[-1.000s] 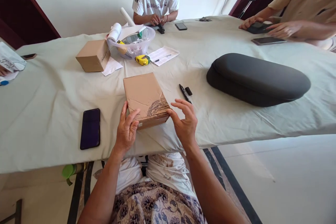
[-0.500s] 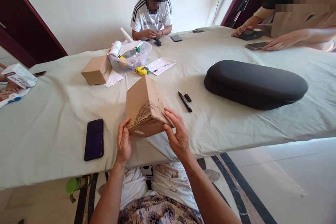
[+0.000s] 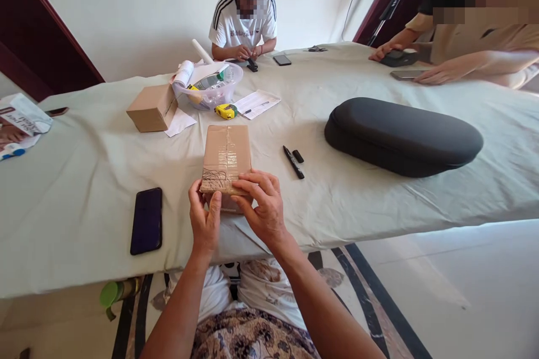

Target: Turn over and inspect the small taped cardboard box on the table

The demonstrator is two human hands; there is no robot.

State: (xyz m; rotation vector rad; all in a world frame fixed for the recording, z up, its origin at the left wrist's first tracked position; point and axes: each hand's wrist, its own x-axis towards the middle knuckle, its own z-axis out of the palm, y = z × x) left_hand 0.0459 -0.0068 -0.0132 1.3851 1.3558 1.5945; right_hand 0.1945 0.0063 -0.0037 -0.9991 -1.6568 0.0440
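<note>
A small brown cardboard box [image 3: 227, 146] sits in front of me, its taped top face up. Black scribbled lines run over the top's near left corner. My left hand [image 3: 204, 221] grips that corner, thumb against the near side. At the near right edge, my right hand [image 3: 264, 207] has its fingers laid over the top and its thumb on the near side. To the right of the box lies an uncapped black marker [image 3: 293, 162], with its cap [image 3: 298, 156] beside it. A dark phone [image 3: 146, 221] rests on the left.
Beyond the box are a yellow tape measure [image 3: 226, 111], a paper sheet [image 3: 257, 104], another cardboard box [image 3: 152, 109] and a filled plastic basket [image 3: 236, 79]. A long black case [image 3: 404, 137] lies right. Co-workers' hands show at the far side, right and left edge of the cloth-covered table [image 3: 379, 202].
The box has been turned from a tilted, corner-on pose so its taped face is now up. My right hand has shifted left, fingers now over its top.
</note>
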